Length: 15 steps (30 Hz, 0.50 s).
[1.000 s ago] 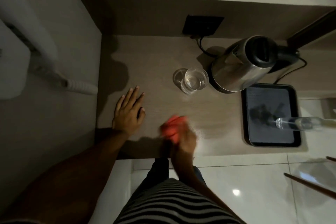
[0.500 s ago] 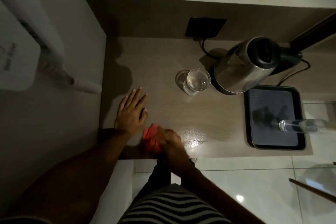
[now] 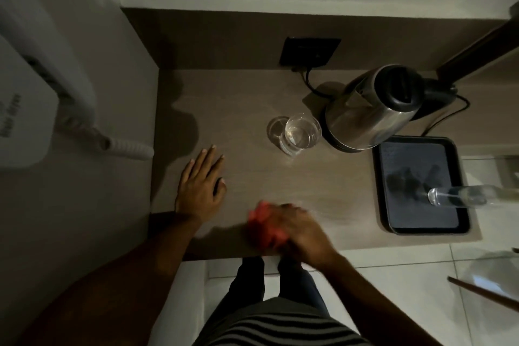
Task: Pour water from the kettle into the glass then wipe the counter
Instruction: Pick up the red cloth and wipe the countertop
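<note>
Kettle (image 3: 370, 109) upright, spout toward glass (image 3: 302, 133); right hand (image 3: 304, 230) clutching cloth (image 3: 265, 229).

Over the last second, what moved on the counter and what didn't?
The right hand swept the red cloth left toward the left hand, then back right along the counter front edge, gripping it throughout. Left hand stayed flat; glass, kettle and tray unmoved.

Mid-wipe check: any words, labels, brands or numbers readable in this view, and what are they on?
White wall unit: two lines of dark lettering, too blurred and skewed to read.
Black socket plate: a faint mark, too small to read.
Kettle: no visible label.
Glass, black tray, clear bottle, red cloth: no text visible.
Nothing legible overall.
</note>
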Tool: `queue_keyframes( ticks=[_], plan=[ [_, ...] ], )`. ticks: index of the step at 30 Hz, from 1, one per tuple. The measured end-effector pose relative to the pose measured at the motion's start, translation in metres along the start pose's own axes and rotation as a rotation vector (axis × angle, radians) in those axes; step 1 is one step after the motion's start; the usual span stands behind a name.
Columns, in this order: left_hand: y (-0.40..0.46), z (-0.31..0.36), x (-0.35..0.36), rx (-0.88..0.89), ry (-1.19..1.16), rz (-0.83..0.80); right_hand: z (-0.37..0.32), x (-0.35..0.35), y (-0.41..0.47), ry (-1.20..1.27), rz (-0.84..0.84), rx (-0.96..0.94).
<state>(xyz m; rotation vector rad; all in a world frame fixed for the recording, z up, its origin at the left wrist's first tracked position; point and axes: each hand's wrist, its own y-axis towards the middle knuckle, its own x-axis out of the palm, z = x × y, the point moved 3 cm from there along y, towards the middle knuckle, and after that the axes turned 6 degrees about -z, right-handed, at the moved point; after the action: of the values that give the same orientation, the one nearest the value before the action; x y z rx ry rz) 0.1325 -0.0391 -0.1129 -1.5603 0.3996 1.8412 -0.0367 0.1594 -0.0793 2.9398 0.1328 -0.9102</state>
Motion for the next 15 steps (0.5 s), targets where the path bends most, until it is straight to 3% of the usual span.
queue_keyframes(
  ticks=[2,4,5,6,8,10,11,12,13,15],
  plan=[
    [0.000,-0.001,0.001,0.002,0.003,0.005,0.025,-0.048,-0.010,-0.048,0.395,0.254],
    [0.000,-0.001,0.002,0.000,0.005,0.008,0.049,-0.059,-0.026,-0.263,0.791,0.841],
    [0.000,0.000,0.002,0.002,0.010,0.006,0.050,-0.043,-0.027,-0.249,0.863,1.072],
    [0.000,0.000,0.002,0.005,0.011,-0.001,0.042,-0.022,-0.016,-0.202,0.811,1.117],
    [0.000,0.000,-0.001,0.003,0.009,0.002,0.015,0.011,0.008,-0.169,0.460,0.760],
    [0.000,0.002,-0.003,0.009,0.013,0.008,0.001,0.017,0.003,-0.393,0.055,0.286],
    [0.000,0.003,-0.003,0.011,0.015,0.007,0.004,0.003,-0.002,-0.467,-0.044,0.140],
    [-0.001,0.003,-0.003,0.012,0.023,0.010,0.009,-0.012,-0.006,-0.456,-0.060,0.107],
    [-0.001,0.003,-0.004,0.012,0.038,0.008,0.016,-0.027,-0.009,-0.389,0.027,0.176],
    [0.000,0.004,-0.004,0.011,0.059,-0.011,0.037,-0.050,-0.014,-0.331,0.420,0.592]
  ],
)
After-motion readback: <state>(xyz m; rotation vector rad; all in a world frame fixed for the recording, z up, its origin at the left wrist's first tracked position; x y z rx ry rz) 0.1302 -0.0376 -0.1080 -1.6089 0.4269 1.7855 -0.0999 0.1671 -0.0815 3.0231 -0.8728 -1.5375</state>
